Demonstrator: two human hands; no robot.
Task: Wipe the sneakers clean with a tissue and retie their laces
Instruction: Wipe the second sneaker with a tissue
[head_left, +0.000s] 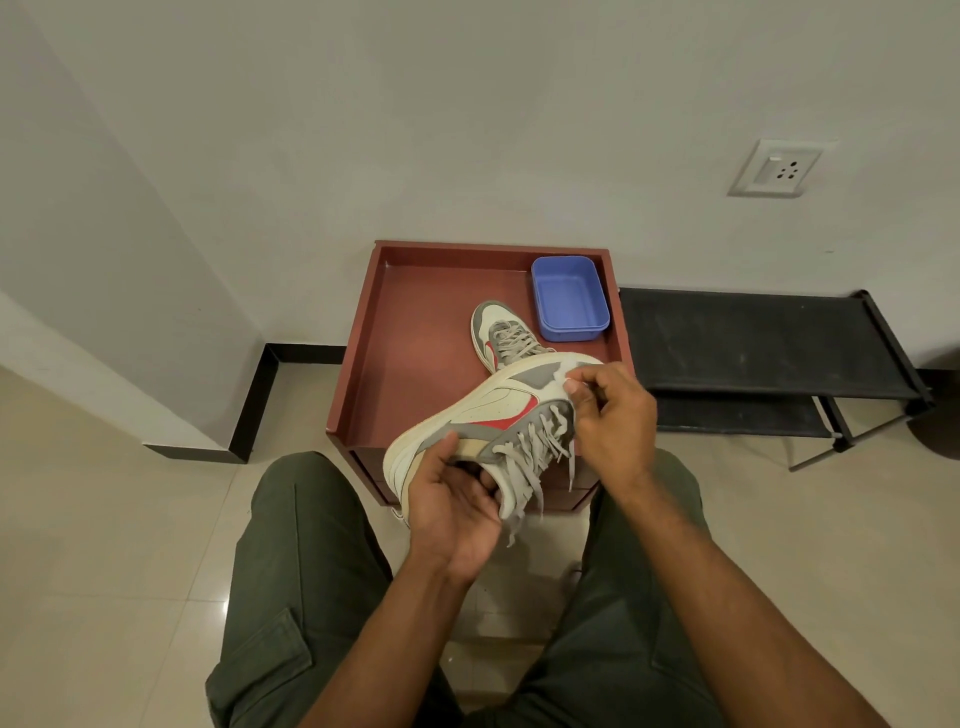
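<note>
Sneaker in hand (483, 410): held up on its side just in front of the red tray (415, 332), over the tray's near edge; long axis runs from heel at lower left to toe at upper right; laces (530, 467) hang loose below the tongue

Left hand (457, 514): cups the heel and collar from below, thumb curled over the ankle edge; it carries the shoe

Right hand (613, 410): at the toe end, fingers curled narrow, pinching something small and pale against the toe cap; likely the tissue, though too small to be sure

Key relation: toe lies directly under the right fingertips, the rest of the upper stretches away down-left toward the left hand; a wipe would probably travel along that axis; the right hand is nearer the laces too

Second sneaker (498, 332): lying inside the tray, laced, partly behind the held shoe

Blue tub (569, 299): in the tray's far right corner

Black rack (753, 343): right of the tray, against the wall
</note>
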